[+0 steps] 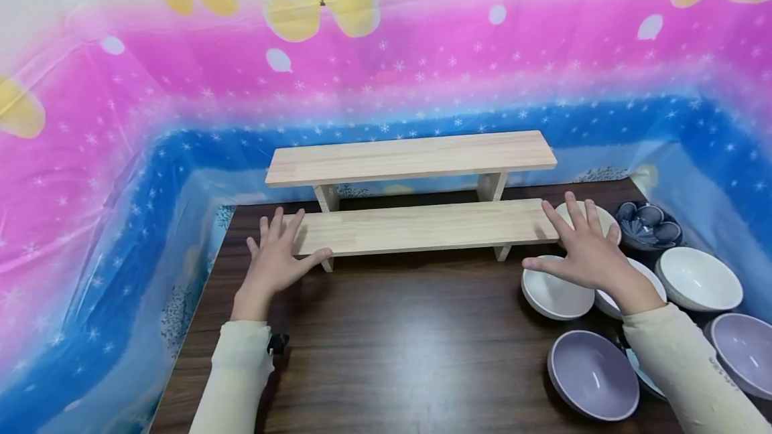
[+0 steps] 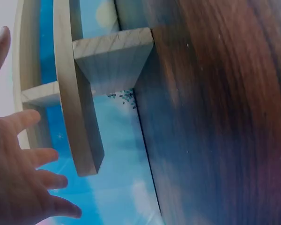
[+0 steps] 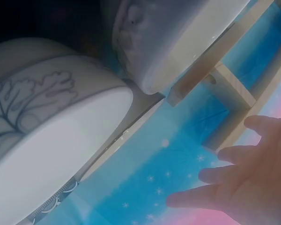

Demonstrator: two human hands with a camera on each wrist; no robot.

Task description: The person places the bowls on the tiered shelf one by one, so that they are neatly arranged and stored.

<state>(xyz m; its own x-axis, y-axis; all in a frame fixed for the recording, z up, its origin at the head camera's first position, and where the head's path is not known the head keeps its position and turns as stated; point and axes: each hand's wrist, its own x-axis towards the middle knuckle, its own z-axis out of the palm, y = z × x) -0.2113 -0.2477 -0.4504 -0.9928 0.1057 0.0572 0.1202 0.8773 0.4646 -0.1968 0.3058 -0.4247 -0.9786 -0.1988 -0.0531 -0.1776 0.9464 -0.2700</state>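
A two-tier wooden stand, with an upper board (image 1: 410, 158) and a lower board (image 1: 422, 228), stands at the back of the dark table. My left hand (image 1: 274, 263) hovers by the lower board's left end, fingers spread and holding nothing. Near the right end, my right hand (image 1: 588, 256) is also spread and holds nothing, above several bowls. Under it are a white bowl (image 1: 557, 293) and a partly hidden cream bowl (image 1: 608, 220). In the left wrist view the hand (image 2: 23, 173) appears apart from the boards. A white bowl with a branching pattern (image 3: 37, 101) fills the right wrist view's left side.
More bowls crowd the table's right side: a purple bowl (image 1: 594, 377), a white bowl (image 1: 699, 280), another purple bowl (image 1: 748, 350) and a dark bowl (image 1: 648, 225) containing small dark dishes. A colourful printed cloth (image 1: 422, 72) hangs behind and around the table (image 1: 386, 340).
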